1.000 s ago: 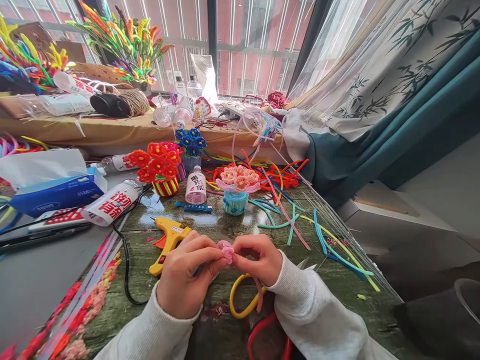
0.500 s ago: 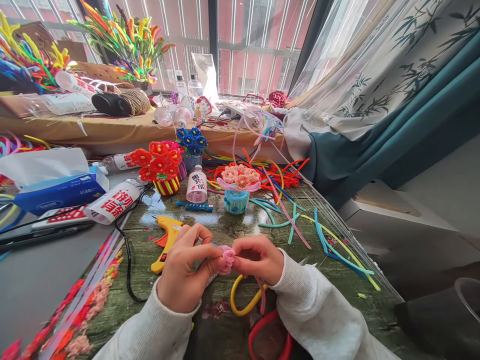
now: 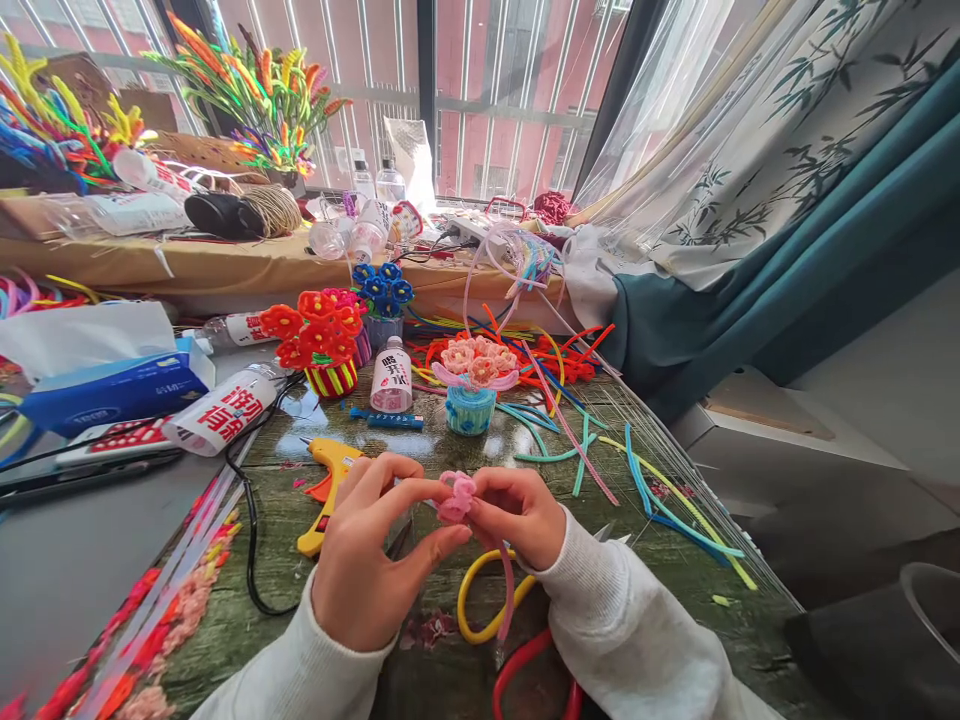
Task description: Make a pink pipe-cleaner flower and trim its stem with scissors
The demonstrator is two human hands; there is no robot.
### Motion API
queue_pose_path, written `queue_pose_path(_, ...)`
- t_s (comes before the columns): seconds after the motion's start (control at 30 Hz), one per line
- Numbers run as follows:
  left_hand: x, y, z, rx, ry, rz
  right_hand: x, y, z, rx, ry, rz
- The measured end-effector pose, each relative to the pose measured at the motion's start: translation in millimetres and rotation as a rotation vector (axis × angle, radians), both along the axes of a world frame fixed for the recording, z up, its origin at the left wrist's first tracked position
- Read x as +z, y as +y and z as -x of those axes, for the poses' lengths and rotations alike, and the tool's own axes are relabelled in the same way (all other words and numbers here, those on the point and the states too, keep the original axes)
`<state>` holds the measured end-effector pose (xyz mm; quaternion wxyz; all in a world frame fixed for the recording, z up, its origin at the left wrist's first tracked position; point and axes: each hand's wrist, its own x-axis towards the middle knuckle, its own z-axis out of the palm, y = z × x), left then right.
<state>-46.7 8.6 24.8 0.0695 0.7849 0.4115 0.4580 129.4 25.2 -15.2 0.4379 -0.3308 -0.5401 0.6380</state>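
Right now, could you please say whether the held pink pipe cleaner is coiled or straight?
Coiled where held: the pink pipe cleaner forms loops at the right hand.

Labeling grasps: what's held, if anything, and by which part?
A pink fuzzy looped piece: the right hand pinches its right edge; the left hand, thumb and index parted, touches its left side.

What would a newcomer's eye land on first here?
Probably the red flowers in a striped pot, left of centre, with blue flowers behind. Then the pink fuzzy piece between the left hand and right hand at front centre, and the yellow glue gun just beyond the left hand.
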Motion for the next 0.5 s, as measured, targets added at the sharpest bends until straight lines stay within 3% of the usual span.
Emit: queue_pose_path(0.5, -7.6, -5.4, -9.1, 0.082, -0.012, -0.097, 3.0, -3.7, 4.9, -0.026, 0.014, -0.068)
